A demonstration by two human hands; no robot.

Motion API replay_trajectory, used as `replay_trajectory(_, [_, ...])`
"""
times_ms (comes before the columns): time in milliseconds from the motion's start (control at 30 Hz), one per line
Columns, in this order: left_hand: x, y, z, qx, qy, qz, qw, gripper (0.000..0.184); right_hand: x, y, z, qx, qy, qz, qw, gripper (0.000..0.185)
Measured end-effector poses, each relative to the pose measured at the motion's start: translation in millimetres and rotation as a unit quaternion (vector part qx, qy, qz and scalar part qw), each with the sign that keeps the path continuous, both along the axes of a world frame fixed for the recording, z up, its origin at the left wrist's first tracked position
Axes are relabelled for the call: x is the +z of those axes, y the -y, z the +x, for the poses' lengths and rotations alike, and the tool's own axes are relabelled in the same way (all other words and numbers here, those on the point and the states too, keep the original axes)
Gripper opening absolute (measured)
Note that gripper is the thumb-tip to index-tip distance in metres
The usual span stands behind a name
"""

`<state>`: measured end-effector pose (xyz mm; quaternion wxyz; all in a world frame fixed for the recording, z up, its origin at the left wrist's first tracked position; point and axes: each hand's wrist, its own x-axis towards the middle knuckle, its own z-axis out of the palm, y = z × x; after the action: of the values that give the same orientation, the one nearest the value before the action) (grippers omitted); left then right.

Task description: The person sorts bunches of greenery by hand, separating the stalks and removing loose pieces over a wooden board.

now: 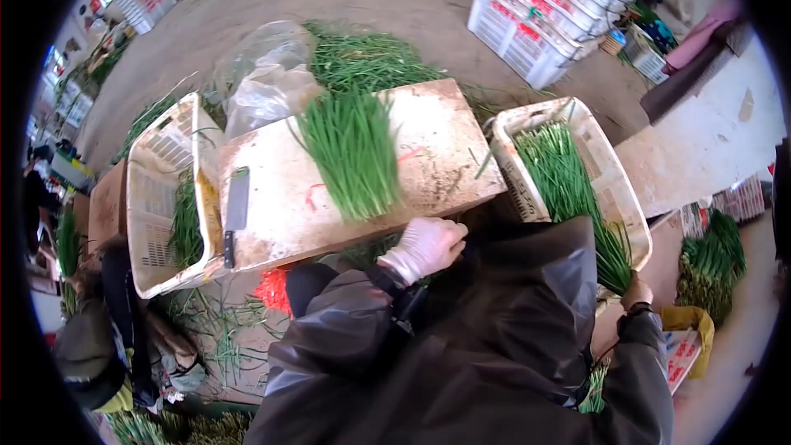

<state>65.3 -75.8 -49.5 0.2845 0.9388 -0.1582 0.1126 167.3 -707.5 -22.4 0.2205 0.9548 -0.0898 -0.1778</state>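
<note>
The gloved left hand curls its grip just beside the bench's near edge; its palm side is hidden, so I cannot tell how closed it is or whether it holds anything. The right hand is by the leaf tips at the right crate's near end, its grip too obscured to judge. Green stalks lie mid-bench, between far and near edges; a knife lies along the left edge.

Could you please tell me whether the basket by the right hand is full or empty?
The basket is partly filled: greens lie along its left side, and its right side shows bare.
</note>
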Motion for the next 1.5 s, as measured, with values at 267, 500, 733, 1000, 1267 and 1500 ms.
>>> replay_trajectory(267, [3, -3, -2, 0.000, 0.012, -0.007, 1.000, 0.016, 113, 4, 68, 0.158, 0.279, -0.014, 0.947, 0.095])
replay_trajectory(500, [0, 0, 0, 0.039, -0.034, 0.023, 0.998, 0.016, 115, 48, 147, 0.429, 0.227, -0.213, 0.848, 0.060])
replay_trajectory(733, [-15, -7, -2, 0.061, 0.004, -0.020, 0.998, 0.022, 160, -161, 135, 0.255, 0.249, 0.175, 0.918, 0.061])
replay_trajectory(1000, [-7, -13, -6, 0.075, -0.016, -0.008, 0.997, 0.024, 193, -275, 140, 0.329, 0.203, 0.267, 0.883, 0.061])
replay_trajectory(1267, [13, -18, -1, 0.101, -0.020, -0.207, 0.973, 0.022, 232, -372, 137, 0.396, 0.127, 0.377, 0.828, 0.062])
replay_trajectory(1500, [35, -42, 10, -0.001, -0.069, -0.470, 0.880, 0.048, 262, -470, 113, 0.444, 0.003, 0.479, 0.757, 0.064])
